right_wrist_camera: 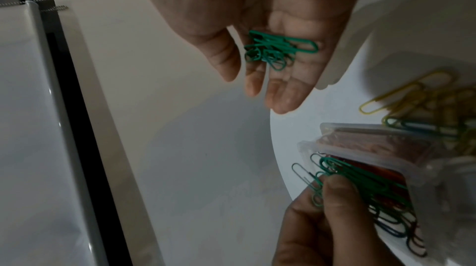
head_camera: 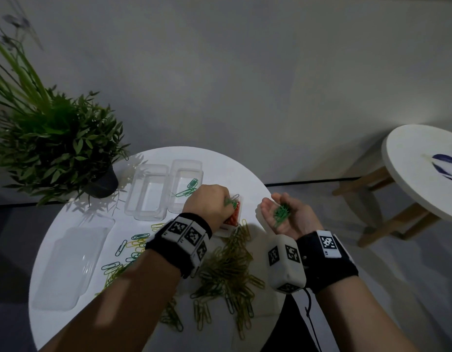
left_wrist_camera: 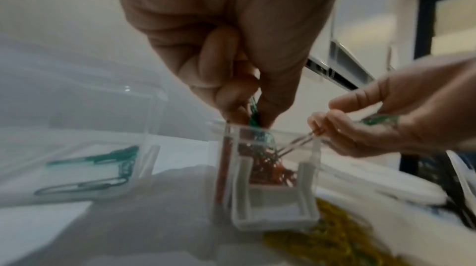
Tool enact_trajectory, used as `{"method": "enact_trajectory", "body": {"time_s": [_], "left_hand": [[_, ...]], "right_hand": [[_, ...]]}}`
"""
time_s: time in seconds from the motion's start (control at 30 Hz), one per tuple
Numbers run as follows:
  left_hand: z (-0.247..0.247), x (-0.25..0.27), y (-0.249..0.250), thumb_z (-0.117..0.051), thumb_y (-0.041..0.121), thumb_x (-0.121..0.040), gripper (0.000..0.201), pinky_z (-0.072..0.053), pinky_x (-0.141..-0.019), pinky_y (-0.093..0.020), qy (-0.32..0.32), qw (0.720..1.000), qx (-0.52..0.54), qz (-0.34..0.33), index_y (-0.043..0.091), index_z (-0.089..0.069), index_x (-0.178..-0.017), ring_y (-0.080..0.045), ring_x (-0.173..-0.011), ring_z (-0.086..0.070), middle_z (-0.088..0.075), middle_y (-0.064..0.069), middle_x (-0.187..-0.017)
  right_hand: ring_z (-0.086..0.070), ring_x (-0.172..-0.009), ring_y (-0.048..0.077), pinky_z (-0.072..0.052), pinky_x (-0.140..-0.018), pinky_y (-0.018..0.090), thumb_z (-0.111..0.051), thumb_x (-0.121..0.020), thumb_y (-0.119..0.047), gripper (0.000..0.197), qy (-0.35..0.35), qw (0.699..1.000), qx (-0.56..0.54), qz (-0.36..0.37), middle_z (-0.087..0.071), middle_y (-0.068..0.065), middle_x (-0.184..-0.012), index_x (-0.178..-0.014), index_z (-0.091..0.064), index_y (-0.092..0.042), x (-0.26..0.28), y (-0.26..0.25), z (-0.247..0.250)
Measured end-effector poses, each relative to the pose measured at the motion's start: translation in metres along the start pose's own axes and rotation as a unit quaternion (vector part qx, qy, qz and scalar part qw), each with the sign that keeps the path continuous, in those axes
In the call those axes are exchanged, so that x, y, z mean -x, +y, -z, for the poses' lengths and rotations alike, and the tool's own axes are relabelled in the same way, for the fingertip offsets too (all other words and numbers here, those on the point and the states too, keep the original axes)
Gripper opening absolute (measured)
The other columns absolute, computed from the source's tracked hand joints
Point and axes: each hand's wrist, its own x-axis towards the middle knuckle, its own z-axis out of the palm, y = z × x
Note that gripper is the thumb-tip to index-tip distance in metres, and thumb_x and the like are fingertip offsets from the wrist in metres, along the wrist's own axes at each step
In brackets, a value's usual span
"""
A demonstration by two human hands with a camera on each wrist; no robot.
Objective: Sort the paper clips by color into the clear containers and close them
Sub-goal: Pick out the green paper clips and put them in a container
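My left hand (head_camera: 226, 202) pinches a bunch of green paper clips (right_wrist_camera: 360, 185) just above a small clear container of red clips (head_camera: 232, 217), which stands near the table's right edge. In the left wrist view the left hand's fingertips (left_wrist_camera: 268, 115) hold those clips over the container's rim (left_wrist_camera: 268, 131). My right hand (head_camera: 270, 207) is palm up to the right, off the table edge, with a small heap of green clips (right_wrist_camera: 278, 48) lying in its relaxed palm. A clear container (head_camera: 187, 184) at the back holds a few green clips (head_camera: 190, 188); another one (head_camera: 148, 191) beside it looks bare.
A pile of yellow clips (head_camera: 230, 265) and loose green ones (head_camera: 133, 243) lie on the round white table (head_camera: 67, 323). A clear lid (head_camera: 70, 262) lies at the left, a potted plant (head_camera: 55, 143) at the back left. A white stool (head_camera: 423, 168) stands to the right.
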Motion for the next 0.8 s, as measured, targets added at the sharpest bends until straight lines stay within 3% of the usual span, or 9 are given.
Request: {"method": "enact_trajectory", "body": {"time_s": [0.17,0.27,0.37,0.47,0.57,0.67,0.73,0.8], "left_hand": [[0.012,0.002,-0.015,-0.066,0.017,-0.084,0.013,-0.041,-0.057,-0.021,0.04,0.979,0.199,0.028,0.01,-0.068,-0.074,-0.013,-0.063,-0.053,-0.059,0.001,-0.063],[0.026,0.004,-0.029,-0.069,0.014,-0.084,0.02,-0.037,-0.048,-0.02,0.073,0.944,0.316,0.068,0.012,-0.064,-0.065,-0.008,-0.046,-0.043,-0.05,0.007,-0.049],[0.044,0.007,-0.045,-0.068,0.011,-0.087,0.023,-0.04,-0.043,-0.019,0.099,0.918,0.37,0.098,0.011,-0.061,-0.065,-0.007,-0.036,-0.043,-0.05,0.007,-0.044],[0.056,0.009,-0.06,-0.066,0.009,-0.088,0.023,-0.045,-0.042,-0.019,0.111,0.912,0.378,0.112,0.009,-0.061,-0.066,-0.007,-0.033,-0.047,-0.051,0.004,-0.043],[0.059,0.01,-0.069,-0.067,0.007,-0.087,0.021,-0.05,-0.044,-0.019,0.102,0.922,0.352,0.128,0.008,-0.061,-0.066,-0.006,-0.035,-0.052,-0.054,-0.002,-0.049],[0.054,0.005,-0.072,-0.067,0.007,-0.086,0.02,-0.056,-0.056,-0.029,0.107,0.931,0.322,0.135,0.008,-0.063,-0.067,-0.012,-0.04,-0.056,-0.057,-0.005,-0.052],[0.051,0.001,-0.073,-0.069,0.01,-0.084,0.015,-0.058,-0.067,-0.035,0.116,0.943,0.28,0.138,0.01,-0.066,-0.07,-0.019,-0.05,-0.061,-0.064,-0.007,-0.058],[0.051,0.0,-0.071,-0.071,0.014,-0.082,0.004,-0.057,-0.078,-0.037,0.108,0.957,0.232,0.139,0.01,-0.071,-0.083,-0.027,-0.069,-0.068,-0.071,-0.011,-0.073]], "right_hand": [[-0.061,-0.072,0.025,-0.058,-0.063,0.03,-0.043,-0.099,-0.019,0.027,-0.022,0.999,0.023,0.007,-0.062,0.016,-0.081,-0.083,-0.057,-0.003,0.003,0.002,-0.013],[-0.065,-0.065,0.025,-0.058,-0.066,0.031,-0.044,-0.098,-0.017,0.025,-0.043,0.999,0.016,0.007,-0.063,0.017,-0.08,-0.084,-0.057,-0.002,0.003,0.006,-0.026],[-0.065,-0.064,0.025,-0.058,-0.065,0.032,-0.043,-0.098,-0.017,0.024,-0.068,0.997,0.021,-0.001,-0.062,0.018,-0.08,-0.085,-0.056,-0.002,0.002,0.012,-0.044],[-0.062,-0.072,0.026,-0.058,-0.065,0.033,-0.043,-0.099,-0.018,0.023,-0.075,0.997,0.032,-0.009,-0.06,0.018,-0.085,-0.087,-0.054,-0.002,0.003,0.019,-0.063],[-0.059,-0.075,0.027,-0.058,-0.061,0.033,-0.043,-0.1,-0.02,0.025,-0.071,0.997,0.041,-0.007,-0.059,0.019,-0.084,-0.086,-0.053,-0.001,0.0,0.027,-0.08],[-0.058,-0.073,0.028,-0.057,-0.054,0.031,-0.039,-0.101,-0.025,0.032,-0.076,0.995,0.066,-0.008,-0.057,0.019,-0.082,-0.082,-0.052,-0.003,-0.007,0.034,-0.101],[-0.057,-0.072,0.028,-0.057,-0.055,0.03,-0.037,-0.101,-0.031,0.037,-0.073,0.994,0.086,-0.007,-0.057,0.018,-0.081,-0.079,-0.051,-0.004,-0.011,0.038,-0.117],[-0.056,-0.072,0.028,-0.053,-0.063,0.034,-0.034,-0.102,-0.036,0.041,-0.071,0.991,0.117,-0.005,-0.057,0.017,-0.082,-0.079,-0.05,-0.005,-0.015,0.043,-0.133]]}}
